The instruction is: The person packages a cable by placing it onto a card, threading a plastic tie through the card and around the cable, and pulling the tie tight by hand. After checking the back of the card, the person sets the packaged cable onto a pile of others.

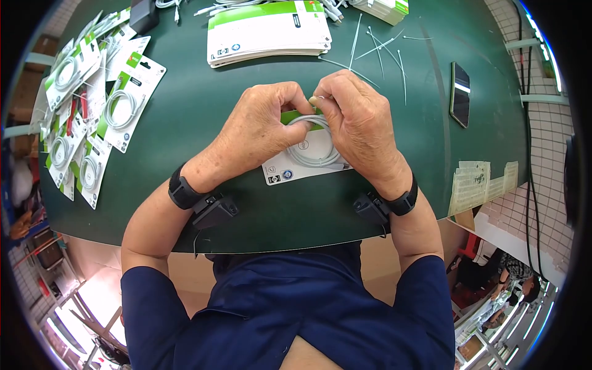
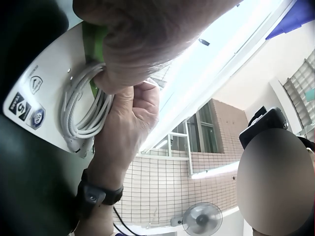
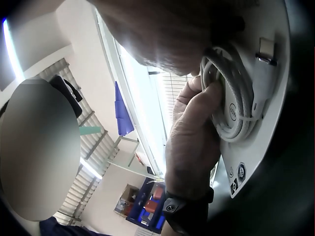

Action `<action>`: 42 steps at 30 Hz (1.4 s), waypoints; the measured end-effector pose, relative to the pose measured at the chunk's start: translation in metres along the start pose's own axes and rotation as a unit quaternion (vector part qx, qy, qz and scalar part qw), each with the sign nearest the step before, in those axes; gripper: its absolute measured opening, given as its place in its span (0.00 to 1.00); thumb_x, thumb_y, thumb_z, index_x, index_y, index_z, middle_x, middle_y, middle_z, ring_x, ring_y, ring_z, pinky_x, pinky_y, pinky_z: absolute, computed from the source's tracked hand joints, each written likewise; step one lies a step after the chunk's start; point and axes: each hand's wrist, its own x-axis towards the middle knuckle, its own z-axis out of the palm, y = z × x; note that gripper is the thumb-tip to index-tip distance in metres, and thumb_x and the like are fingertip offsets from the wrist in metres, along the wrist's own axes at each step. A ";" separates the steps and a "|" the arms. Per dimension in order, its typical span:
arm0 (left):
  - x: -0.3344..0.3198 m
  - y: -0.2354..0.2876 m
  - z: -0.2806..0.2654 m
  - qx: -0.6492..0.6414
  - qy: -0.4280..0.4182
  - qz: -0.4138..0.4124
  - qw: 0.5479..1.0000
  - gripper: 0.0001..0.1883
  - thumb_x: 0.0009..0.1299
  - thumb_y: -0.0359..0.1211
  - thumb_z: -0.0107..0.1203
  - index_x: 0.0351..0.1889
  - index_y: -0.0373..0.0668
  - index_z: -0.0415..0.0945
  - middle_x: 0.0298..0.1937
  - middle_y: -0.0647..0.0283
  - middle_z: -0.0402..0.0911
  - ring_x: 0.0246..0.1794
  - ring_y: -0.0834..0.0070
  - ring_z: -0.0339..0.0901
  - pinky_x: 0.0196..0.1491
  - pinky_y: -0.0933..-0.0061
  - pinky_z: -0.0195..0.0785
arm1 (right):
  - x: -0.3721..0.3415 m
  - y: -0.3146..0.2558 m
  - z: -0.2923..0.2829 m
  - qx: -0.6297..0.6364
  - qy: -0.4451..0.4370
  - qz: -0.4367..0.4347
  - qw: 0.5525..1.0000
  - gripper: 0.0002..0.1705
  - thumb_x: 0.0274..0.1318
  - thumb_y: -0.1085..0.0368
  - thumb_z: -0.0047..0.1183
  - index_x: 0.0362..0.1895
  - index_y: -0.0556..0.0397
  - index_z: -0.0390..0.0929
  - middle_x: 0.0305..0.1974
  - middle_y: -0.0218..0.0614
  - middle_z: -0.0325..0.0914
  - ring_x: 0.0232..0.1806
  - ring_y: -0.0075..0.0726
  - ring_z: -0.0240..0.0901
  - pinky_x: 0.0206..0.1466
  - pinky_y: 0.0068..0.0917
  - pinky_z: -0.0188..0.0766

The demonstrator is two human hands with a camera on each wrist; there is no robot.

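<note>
Coiled white cable (image 1: 316, 164) lies just below the meeting fingertips, on the body side of the grip, its loop against a white-and-green card (image 1: 319, 148). The left hand (image 1: 262, 120) holds the loop at its upper left, thumb curled in over the strands; it looks the nearer hand. The right hand (image 1: 364, 117) arches over the loop's upper right, finger and thumb tips drawn narrowly together at the card's green end; whether they pinch anything is too hidden to tell. A connector (image 3: 261, 81) lies at the loop's right side, below the right hand. The relation that seems to matter is the card's long axis: it appears to run from the fingertips toward the person, slightly slanted, with the green end up between both hands
</note>
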 end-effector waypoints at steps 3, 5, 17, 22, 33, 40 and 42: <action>0.000 0.003 0.000 0.024 -0.001 0.018 1.000 0.06 0.61 0.23 0.63 0.36 0.32 0.82 0.33 0.57 0.87 0.33 0.73 0.82 0.43 0.70 0.79 | 0.000 0.000 0.000 -0.021 0.007 -0.016 1.000 0.09 0.61 0.77 0.64 0.41 0.55 0.78 0.34 0.38 0.82 0.33 0.45 0.81 0.36 0.35 0.78; -0.001 0.004 0.000 0.018 -0.002 0.019 1.000 0.06 0.61 0.23 0.64 0.36 0.33 0.82 0.33 0.57 0.87 0.34 0.73 0.83 0.44 0.69 0.79 | 0.001 -0.001 -0.001 -0.036 0.013 -0.025 0.999 0.08 0.62 0.77 0.63 0.41 0.54 0.78 0.35 0.38 0.83 0.34 0.45 0.82 0.36 0.35 0.78; -0.003 0.010 0.000 0.001 -0.010 0.019 1.000 0.06 0.62 0.23 0.66 0.36 0.33 0.82 0.34 0.58 0.88 0.38 0.73 0.86 0.47 0.69 0.80 | 0.005 -0.007 -0.005 -0.064 0.025 -0.041 0.997 0.08 0.65 0.76 0.62 0.43 0.53 0.76 0.36 0.37 0.84 0.33 0.46 0.84 0.35 0.35 0.80; -0.003 0.009 0.001 0.002 -0.014 0.024 1.000 0.06 0.62 0.23 0.66 0.36 0.33 0.82 0.34 0.58 0.88 0.39 0.74 0.87 0.47 0.70 0.81 | 0.005 -0.007 -0.004 -0.067 0.016 -0.036 0.997 0.08 0.65 0.76 0.62 0.43 0.53 0.76 0.36 0.37 0.84 0.33 0.46 0.84 0.34 0.35 0.79; -0.002 0.005 0.001 -0.023 -0.016 0.011 1.000 0.07 0.62 0.23 0.66 0.37 0.33 0.84 0.35 0.58 0.89 0.42 0.75 0.87 0.49 0.71 0.81 | 0.006 -0.007 0.001 0.057 0.054 -0.011 0.997 0.07 0.63 0.76 0.65 0.44 0.56 0.81 0.35 0.38 0.84 0.32 0.40 0.83 0.34 0.33 0.79; -0.001 0.011 -0.004 -0.024 -0.019 -0.001 1.000 0.07 0.61 0.23 0.66 0.37 0.33 0.84 0.36 0.59 0.89 0.42 0.75 0.87 0.50 0.71 0.81 | 0.012 -0.013 -0.020 0.015 0.021 -0.065 0.998 0.08 0.62 0.77 0.65 0.45 0.56 0.89 0.35 0.38 0.84 0.33 0.35 0.82 0.36 0.28 0.78; -0.001 0.010 -0.005 -0.024 -0.020 -0.017 0.999 0.07 0.61 0.22 0.66 0.37 0.33 0.84 0.37 0.59 0.89 0.41 0.76 0.87 0.49 0.71 0.81 | 0.010 -0.020 -0.026 -0.006 0.010 -0.073 0.997 0.09 0.62 0.77 0.65 0.46 0.56 0.90 0.35 0.38 0.84 0.33 0.35 0.82 0.36 0.28 0.78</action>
